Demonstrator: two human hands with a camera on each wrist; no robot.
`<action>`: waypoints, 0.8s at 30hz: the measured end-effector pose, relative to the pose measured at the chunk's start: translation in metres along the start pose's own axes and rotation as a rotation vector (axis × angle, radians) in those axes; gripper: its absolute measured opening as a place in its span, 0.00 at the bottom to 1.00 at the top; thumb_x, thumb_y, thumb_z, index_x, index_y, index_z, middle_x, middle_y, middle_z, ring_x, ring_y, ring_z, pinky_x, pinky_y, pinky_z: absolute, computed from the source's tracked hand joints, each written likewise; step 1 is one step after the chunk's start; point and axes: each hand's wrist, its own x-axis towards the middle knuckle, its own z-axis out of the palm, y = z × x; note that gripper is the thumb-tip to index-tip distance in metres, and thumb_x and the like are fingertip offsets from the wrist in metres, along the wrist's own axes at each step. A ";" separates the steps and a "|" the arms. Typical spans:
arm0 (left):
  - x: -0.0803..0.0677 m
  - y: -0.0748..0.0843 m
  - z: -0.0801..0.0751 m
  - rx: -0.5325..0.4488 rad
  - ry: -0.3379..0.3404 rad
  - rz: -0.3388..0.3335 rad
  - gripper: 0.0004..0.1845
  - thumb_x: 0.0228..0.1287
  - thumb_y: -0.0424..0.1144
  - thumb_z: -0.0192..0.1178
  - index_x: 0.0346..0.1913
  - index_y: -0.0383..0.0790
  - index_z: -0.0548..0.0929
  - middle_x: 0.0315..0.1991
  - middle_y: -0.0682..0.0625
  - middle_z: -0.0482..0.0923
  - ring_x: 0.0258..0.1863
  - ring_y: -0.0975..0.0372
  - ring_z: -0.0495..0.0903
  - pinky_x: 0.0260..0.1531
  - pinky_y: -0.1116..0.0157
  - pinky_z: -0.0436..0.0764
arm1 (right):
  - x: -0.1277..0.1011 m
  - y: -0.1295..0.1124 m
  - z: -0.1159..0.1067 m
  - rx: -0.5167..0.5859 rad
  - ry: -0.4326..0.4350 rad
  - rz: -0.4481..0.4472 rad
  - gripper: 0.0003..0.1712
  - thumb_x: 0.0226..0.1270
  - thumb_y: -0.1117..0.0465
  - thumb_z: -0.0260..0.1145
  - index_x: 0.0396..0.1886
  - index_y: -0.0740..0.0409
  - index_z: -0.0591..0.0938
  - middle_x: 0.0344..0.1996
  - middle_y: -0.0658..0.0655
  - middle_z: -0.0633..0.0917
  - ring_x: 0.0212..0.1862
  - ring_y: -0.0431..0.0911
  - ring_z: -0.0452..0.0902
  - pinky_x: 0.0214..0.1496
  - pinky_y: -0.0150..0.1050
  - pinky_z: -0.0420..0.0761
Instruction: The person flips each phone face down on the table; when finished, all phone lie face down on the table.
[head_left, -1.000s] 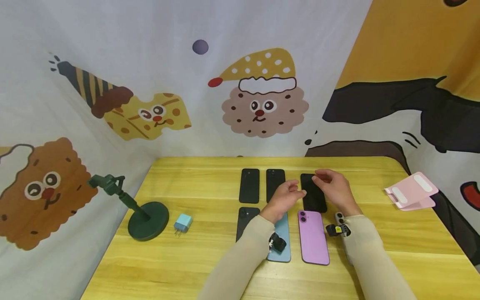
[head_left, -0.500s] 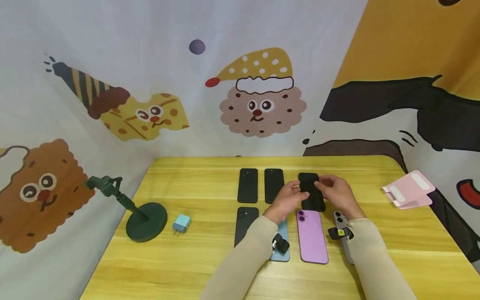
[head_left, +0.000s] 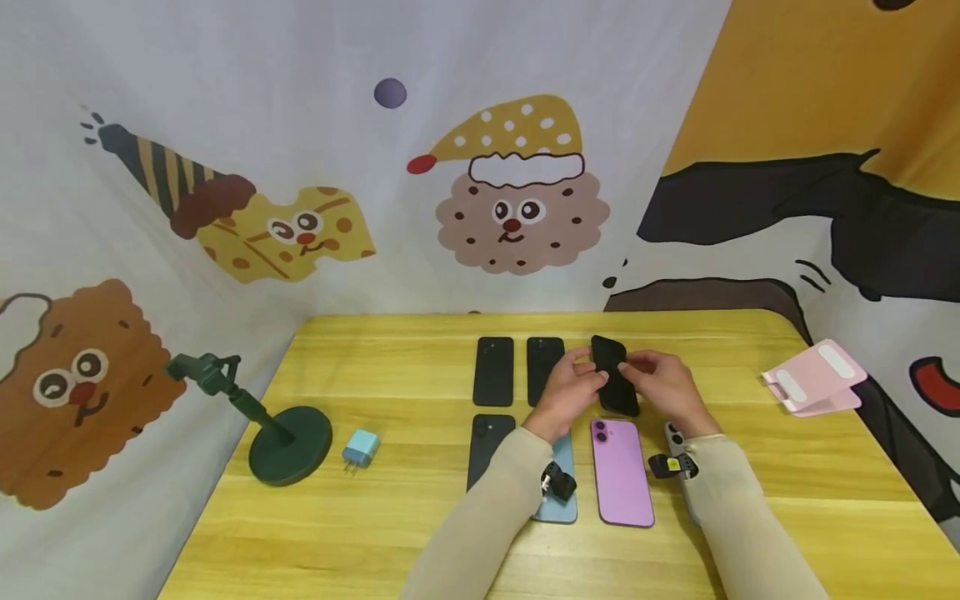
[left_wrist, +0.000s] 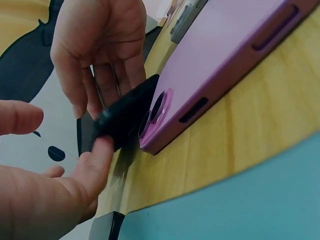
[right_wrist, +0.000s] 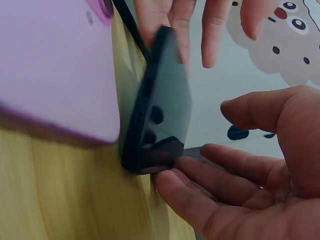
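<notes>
A black phone is tilted between the two hands, close over the wooden table, its glossy face showing reflections. At its left edge are the fingertips of the left hand; in the left wrist view that hand's fingers touch the phone while its thumb stays apart. The right hand touches the opposite edge; its fingertips meet the phone from below, fingers fairly straight and thumb raised away. A pink-purple phone lies flat just nearer the body.
Several other phones lie in rows: black ones at the back, a blue one under the left forearm, a grey one under the right. A green stand, blue charger plug and pink folding stand sit farther out.
Both hands have closed in on the black phone's sides. It lay flat before; now it is tilted and slightly raised at the far end. The other phones have stayed put.
</notes>
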 end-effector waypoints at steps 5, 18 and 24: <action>0.003 -0.001 -0.001 -0.067 0.007 0.027 0.31 0.73 0.29 0.62 0.77 0.39 0.70 0.61 0.39 0.79 0.56 0.48 0.85 0.58 0.50 0.87 | 0.000 -0.007 0.008 0.052 -0.022 -0.012 0.32 0.83 0.47 0.60 0.71 0.67 0.78 0.63 0.71 0.83 0.55 0.59 0.86 0.49 0.42 0.88; 0.002 -0.009 -0.002 0.019 -0.123 -0.019 0.29 0.72 0.28 0.57 0.74 0.44 0.77 0.72 0.42 0.72 0.66 0.47 0.79 0.62 0.48 0.84 | 0.003 -0.018 0.019 0.072 -0.049 -0.037 0.35 0.83 0.44 0.58 0.73 0.67 0.76 0.67 0.71 0.81 0.66 0.64 0.79 0.64 0.55 0.83; 0.000 -0.009 -0.003 0.033 -0.135 -0.045 0.29 0.72 0.29 0.59 0.75 0.43 0.76 0.79 0.38 0.65 0.69 0.50 0.77 0.65 0.48 0.82 | 0.002 -0.018 0.016 0.080 -0.030 -0.046 0.28 0.84 0.51 0.58 0.70 0.67 0.79 0.62 0.72 0.83 0.58 0.62 0.83 0.49 0.37 0.84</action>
